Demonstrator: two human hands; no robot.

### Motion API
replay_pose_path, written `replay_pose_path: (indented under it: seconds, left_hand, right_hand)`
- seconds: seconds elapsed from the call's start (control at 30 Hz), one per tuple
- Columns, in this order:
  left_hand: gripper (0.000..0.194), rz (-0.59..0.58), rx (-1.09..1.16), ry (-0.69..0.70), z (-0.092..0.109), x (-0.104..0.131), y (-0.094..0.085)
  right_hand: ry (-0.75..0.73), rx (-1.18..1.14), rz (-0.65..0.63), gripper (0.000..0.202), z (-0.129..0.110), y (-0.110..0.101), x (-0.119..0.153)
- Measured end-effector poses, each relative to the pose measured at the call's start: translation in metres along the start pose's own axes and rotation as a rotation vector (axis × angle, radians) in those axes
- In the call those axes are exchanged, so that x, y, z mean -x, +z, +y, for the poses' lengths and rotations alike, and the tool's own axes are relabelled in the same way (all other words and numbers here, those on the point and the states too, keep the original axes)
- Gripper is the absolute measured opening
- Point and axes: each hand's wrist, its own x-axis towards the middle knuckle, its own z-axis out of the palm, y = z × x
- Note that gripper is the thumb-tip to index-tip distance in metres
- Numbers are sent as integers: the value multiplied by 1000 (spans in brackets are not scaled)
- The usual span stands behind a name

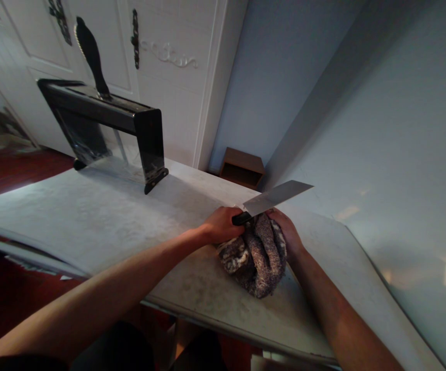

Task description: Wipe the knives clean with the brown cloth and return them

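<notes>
White desk point(122, 216), a black upright stand point(149, 139) at its far left. Near its right end, a bunched patterned cloth point(263, 252) lies beneath a broad-bladed knife point(279, 197). The left hand's point(223, 225) fingers close around the knife's handle; the right hand point(287, 234) touches the cloth, its finger closure indeterminable. Should the bunched cloth slip, the blade could nick the right hand.

Room in home: white panelled cabinet doors point(172, 82) with ornate handles point(135, 38), reddish floor point(33, 167).
</notes>
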Motion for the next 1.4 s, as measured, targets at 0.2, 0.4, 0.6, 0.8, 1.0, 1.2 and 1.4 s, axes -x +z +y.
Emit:
replay_pose_path:
  seconds: [0.2, 0.4, 0.6, 0.8, 1.0, 1.2, 1.4]
  left_hand:
    - [8, -7, -15, -13, 2, 0, -1]
    - [9, -9, -29, -19, 2, 0, -1]
    - [8, -8, -8, -15, 3, 1, -2]
    - [11, -16, -30, -21, 2, 0, -2]
    - [11, 6, -25, -2, -3, -1, 1]
    - [9, -7, -10, -8, -1, -1, 1]
    - [9, 3, -17, -13, 1, 0, 0]
  right_hand:
    - [16, -34, 9, 17, 3, -3, -2]
    - [7, -54, -11, 19, 8, -7, -6]
    - [-40, -6, -7, 16, 7, -6, -6]
    - [-18, -19, 10, 18, 7, -5, -5]
    - [-20, -5, 23, 17, 5, -4, -5]
    - [-22, 23, 11, 20, 5, -4, -4]
    - [-35, 28, 1, 20, 6, -6, -5]
